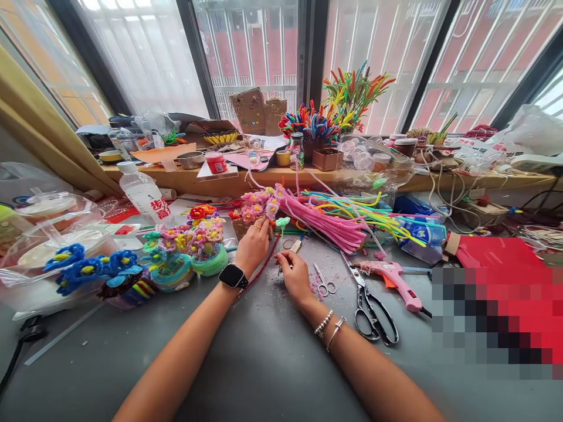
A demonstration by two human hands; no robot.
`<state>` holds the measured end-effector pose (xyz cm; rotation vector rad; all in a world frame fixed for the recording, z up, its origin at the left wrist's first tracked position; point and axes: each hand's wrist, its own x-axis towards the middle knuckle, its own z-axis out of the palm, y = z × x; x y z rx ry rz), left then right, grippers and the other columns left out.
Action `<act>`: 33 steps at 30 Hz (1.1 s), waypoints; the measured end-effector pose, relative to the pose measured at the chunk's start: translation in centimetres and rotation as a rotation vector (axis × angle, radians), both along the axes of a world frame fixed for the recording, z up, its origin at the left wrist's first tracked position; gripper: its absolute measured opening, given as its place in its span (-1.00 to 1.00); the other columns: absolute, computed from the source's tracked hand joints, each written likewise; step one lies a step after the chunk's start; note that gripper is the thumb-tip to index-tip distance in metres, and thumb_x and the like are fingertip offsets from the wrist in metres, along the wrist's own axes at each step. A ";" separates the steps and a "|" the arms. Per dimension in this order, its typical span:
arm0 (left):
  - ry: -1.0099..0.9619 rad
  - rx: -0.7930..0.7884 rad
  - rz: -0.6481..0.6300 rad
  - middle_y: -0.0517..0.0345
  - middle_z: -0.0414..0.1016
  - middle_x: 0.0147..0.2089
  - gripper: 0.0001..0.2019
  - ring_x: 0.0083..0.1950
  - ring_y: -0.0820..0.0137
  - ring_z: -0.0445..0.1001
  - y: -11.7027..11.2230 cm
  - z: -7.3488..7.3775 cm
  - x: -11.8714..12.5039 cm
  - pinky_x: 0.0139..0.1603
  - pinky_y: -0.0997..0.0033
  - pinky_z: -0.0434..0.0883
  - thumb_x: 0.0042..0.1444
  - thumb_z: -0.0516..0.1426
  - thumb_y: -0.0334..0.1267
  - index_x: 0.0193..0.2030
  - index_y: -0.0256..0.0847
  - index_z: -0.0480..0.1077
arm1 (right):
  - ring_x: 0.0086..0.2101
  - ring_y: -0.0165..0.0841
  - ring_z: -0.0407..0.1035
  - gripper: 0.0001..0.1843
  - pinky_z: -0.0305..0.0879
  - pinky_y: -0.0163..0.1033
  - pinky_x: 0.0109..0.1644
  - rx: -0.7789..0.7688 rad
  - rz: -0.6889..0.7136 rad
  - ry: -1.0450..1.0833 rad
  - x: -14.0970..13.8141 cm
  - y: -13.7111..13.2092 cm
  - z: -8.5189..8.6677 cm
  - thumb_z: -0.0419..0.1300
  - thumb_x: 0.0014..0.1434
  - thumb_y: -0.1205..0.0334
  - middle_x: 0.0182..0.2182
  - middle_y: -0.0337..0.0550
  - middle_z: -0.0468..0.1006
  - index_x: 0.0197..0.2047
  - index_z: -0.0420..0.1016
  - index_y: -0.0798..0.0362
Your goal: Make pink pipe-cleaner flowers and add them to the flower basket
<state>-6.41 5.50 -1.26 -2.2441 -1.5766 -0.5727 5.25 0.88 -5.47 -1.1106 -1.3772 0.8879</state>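
Observation:
My left hand [253,245], with a black smartwatch on the wrist, is closed around the base of a small bouquet of pink pipe-cleaner flowers [258,205], held upright over the grey table [264,351]. My right hand [294,274], with bracelets on the wrist, pinches a thin stem topped by a small teal pipe-cleaner piece [282,223]. A dark red pipe cleaner [259,272] runs down between the two hands. A bundle of pink pipe cleaners [325,223] lies just beyond my hands.
Black scissors [372,308], small scissors [324,284] and a pink glue gun [393,278] lie to the right. Finished flower pots [193,252] and blue flowers [88,269] stand to the left beside a bottle [143,193]. The window ledge [272,173] is crowded.

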 end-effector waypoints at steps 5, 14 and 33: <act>0.105 0.002 0.017 -0.18 0.26 0.09 -0.58 0.16 0.20 0.14 0.9 0.4 -0.3 0.15 0.24 0.14 0.07 -0.13 -0.44 0.09 -0.46 0.17 | -0.48 -0.41 0.30 -0.75 0.18 -0.35 -0.40 -0.011 -0.011 0.003 0.0 0.0 0.2 -0.02 0.09 0.17 -0.51 -0.19 0.46 -0.40 0.42 0.10; 0.119 -0.054 0.061 -0.18 0.13 0.19 -0.50 0.20 0.25 0.11 0.2 -0.8 -1.7 0.16 0.27 0.16 0.04 -0.16 -0.48 0.18 -0.45 0.05 | -0.55 -0.44 0.25 -0.68 0.19 -0.35 -0.46 -0.041 -0.072 0.079 0.1 0.5 -0.5 -0.09 0.13 0.13 -0.51 -0.17 0.44 -0.38 0.41 0.11; -0.290 -0.423 -0.218 0.01 0.46 -0.13 -0.73 -0.10 0.35 0.42 -2.8 -0.2 -0.7 -0.04 0.36 0.33 0.07 -0.09 -0.37 -0.17 -0.22 0.38 | -0.53 -0.41 0.30 -0.71 0.24 -0.34 -0.45 -0.062 -0.007 0.116 0.0 0.4 -0.3 -0.01 0.06 0.18 -0.47 -0.14 0.50 -0.31 0.47 0.13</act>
